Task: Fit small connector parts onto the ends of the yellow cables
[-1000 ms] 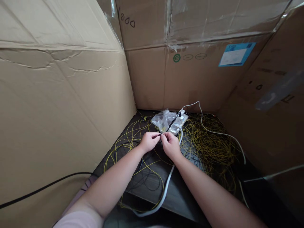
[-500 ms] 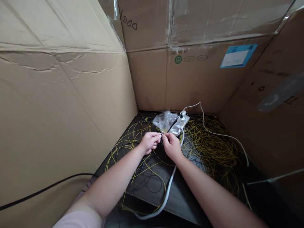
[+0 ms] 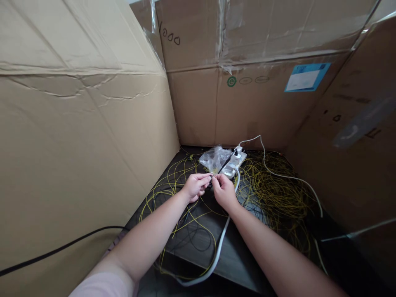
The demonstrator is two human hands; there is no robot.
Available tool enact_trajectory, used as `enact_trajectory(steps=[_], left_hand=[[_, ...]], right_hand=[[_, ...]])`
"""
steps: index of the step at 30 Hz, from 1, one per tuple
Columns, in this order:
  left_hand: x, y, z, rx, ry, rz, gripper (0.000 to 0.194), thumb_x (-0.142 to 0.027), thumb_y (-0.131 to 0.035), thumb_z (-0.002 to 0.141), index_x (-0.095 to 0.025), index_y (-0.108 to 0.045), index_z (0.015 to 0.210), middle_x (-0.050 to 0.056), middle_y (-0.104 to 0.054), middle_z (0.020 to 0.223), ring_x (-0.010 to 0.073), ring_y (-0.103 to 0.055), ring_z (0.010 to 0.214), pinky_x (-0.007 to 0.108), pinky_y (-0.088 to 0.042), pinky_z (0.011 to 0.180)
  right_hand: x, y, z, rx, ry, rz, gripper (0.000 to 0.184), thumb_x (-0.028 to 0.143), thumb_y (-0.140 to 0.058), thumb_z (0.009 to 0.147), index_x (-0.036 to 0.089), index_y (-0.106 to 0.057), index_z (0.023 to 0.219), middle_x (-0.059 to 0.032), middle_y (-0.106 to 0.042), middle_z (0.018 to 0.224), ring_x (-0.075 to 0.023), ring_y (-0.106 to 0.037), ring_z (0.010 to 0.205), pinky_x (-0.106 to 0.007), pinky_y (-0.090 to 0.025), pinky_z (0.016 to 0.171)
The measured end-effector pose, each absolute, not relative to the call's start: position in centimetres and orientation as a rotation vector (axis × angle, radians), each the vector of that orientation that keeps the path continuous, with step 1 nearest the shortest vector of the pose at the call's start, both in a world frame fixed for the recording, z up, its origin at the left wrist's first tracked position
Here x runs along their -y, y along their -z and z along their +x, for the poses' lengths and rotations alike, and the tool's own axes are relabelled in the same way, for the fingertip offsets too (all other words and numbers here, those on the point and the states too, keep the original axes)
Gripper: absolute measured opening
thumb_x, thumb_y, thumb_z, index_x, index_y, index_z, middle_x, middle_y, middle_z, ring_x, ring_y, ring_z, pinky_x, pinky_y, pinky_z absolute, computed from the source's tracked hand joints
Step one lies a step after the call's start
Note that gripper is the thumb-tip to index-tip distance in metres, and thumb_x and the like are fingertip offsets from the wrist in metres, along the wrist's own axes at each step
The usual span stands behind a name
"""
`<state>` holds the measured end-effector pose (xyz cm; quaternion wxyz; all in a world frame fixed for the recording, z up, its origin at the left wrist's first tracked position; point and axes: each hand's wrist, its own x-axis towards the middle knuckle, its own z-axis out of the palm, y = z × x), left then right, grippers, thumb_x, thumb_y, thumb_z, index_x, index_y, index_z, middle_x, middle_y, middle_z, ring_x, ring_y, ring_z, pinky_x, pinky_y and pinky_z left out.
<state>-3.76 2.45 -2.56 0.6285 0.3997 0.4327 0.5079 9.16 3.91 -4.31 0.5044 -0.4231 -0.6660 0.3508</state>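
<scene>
My left hand (image 3: 196,186) and my right hand (image 3: 224,189) meet fingertip to fingertip above the dark table, both closed in a pinch. What lies between their fingers is too small and hidden to name; something dark shows just beneath them. Right behind the hands stand a clear plastic bag (image 3: 216,159) and a white power strip (image 3: 234,163) with a black plug cord running toward my fingers. Thin yellow wires (image 3: 175,173) loop over the table to the left of my hands.
A large tangle of yellow wire (image 3: 272,194) covers the right side of the dark table (image 3: 213,251). A thick white cable (image 3: 220,247) curves over the front edge. Tall cardboard boxes (image 3: 198,111) wall in the left, back and right. A black cable (image 3: 62,247) crosses at lower left.
The view has tilted slightly, so the boxes sit a little lower in the picture. Both hands stay together in nearly the same place, with only slight finger movement.
</scene>
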Motion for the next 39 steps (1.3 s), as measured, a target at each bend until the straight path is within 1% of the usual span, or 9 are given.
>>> enact_trajectory(steps=[6, 11, 18, 21, 26, 28, 31, 35, 39], left_hand=[[-2.4, 3.1, -3.4, -1.021, -1.231, 0.962, 0.048, -0.038, -0.068, 0.065, -0.011, -0.063, 0.105, -0.008, -0.034, 0.047, 0.0025, -0.025, 0.038, 0.016, -0.012, 0.034], [-2.4, 3.1, -3.2, -1.051, -1.248, 0.987, 0.051, -0.039, -0.068, 0.065, -0.008, -0.062, 0.106, -0.010, -0.030, 0.043, 0.0018, -0.020, 0.035, 0.017, -0.012, 0.033], [-2.1, 2.4, -3.1, -1.060, -1.277, 0.972, 0.051, -0.039, -0.068, 0.065, -0.008, -0.062, 0.106, -0.011, -0.029, 0.040, 0.0019, -0.019, 0.033, 0.017, -0.012, 0.033], [-2.3, 2.2, -3.4, -1.015, -1.314, 0.922, 0.047, -0.039, -0.069, 0.065, -0.010, -0.063, 0.102, -0.010, -0.031, 0.042, 0.0016, -0.021, 0.034, 0.017, -0.012, 0.033], [-2.8, 1.7, -4.6, -0.877, -1.409, 0.695, 0.040, -0.033, -0.072, 0.063, -0.014, -0.062, 0.096, -0.011, -0.026, 0.046, 0.0003, -0.017, 0.033, 0.016, -0.005, 0.033], [-3.0, 1.4, -5.2, -0.806, -1.416, 0.607, 0.035, -0.030, -0.072, 0.064, -0.015, -0.061, 0.094, -0.012, -0.022, 0.046, 0.0004, -0.016, 0.033, 0.015, -0.003, 0.033], [-3.4, 1.3, -6.0, -0.739, -1.383, 0.548, 0.030, -0.027, -0.071, 0.066, -0.016, -0.060, 0.092, -0.012, -0.018, 0.047, 0.0008, -0.014, 0.034, 0.015, -0.002, 0.033], [-3.8, 1.3, -6.9, -0.692, -1.355, 0.512, 0.026, -0.025, -0.068, 0.068, -0.018, -0.058, 0.091, -0.011, -0.017, 0.047, 0.0012, -0.014, 0.034, 0.014, -0.003, 0.032], [-4.0, 1.3, -7.1, -0.676, -1.340, 0.498, 0.023, -0.025, -0.067, 0.070, -0.018, -0.057, 0.090, -0.011, -0.015, 0.047, 0.0012, -0.013, 0.034, 0.014, -0.003, 0.032]], right_hand=[[-3.9, 4.3, 9.1, 1.564, -0.879, -0.996, 0.025, 0.038, -0.048, 0.082, 0.014, -0.054, 0.076, -0.0014, -0.055, 0.065, -0.0120, -0.047, 0.059, -0.022, -0.037, 0.056], [-4.1, 4.2, 9.2, 1.542, -0.955, -0.924, 0.025, 0.038, -0.050, 0.080, 0.014, -0.054, 0.073, -0.0014, -0.055, 0.065, -0.0122, -0.048, 0.061, -0.023, -0.039, 0.059], [-4.1, 4.2, 9.1, 1.501, -1.066, -0.842, 0.026, 0.039, -0.053, 0.079, 0.014, -0.056, 0.080, -0.0025, -0.057, 0.070, -0.0127, -0.050, 0.065, -0.024, -0.041, 0.062], [-3.8, 4.1, 9.1, 1.483, -1.103, -0.819, 0.027, 0.040, -0.055, 0.078, 0.014, -0.057, 0.084, -0.0012, -0.055, 0.068, -0.0110, -0.048, 0.061, -0.022, -0.040, 0.057], [-3.7, 4.0, 9.1, 1.245, -1.283, -0.817, 0.032, 0.046, -0.046, 0.081, 0.015, -0.054, 0.079, 0.0051, -0.041, 0.052, -0.0066, -0.036, 0.040, -0.019, -0.032, 0.038], [-3.9, 3.9, 9.1, 1.098, -1.341, -0.798, 0.030, 0.045, -0.042, 0.082, 0.017, -0.049, 0.074, 0.0057, -0.040, 0.051, -0.0070, -0.037, 0.037, -0.021, -0.035, 0.036], [-4.3, 3.7, 9.1, 0.975, -1.366, -0.859, 0.023, 0.037, -0.041, 0.080, 0.018, -0.041, 0.066, 0.0058, -0.042, 0.051, -0.0072, -0.039, 0.035, -0.022, -0.039, 0.036], [-4.7, 3.8, 9.2, 0.999, -1.342, -0.941, 0.012, 0.029, -0.042, 0.074, 0.018, -0.043, 0.069, 0.0055, -0.045, 0.052, -0.0075, -0.041, 0.034, -0.020, -0.038, 0.034], [-4.6, 4.2, 9.2, 1.098, -1.269, -0.996, 0.015, 0.031, -0.041, 0.074, 0.018, -0.044, 0.068, 0.0045, -0.046, 0.053, -0.0079, -0.043, 0.034, -0.021, -0.039, 0.034]])
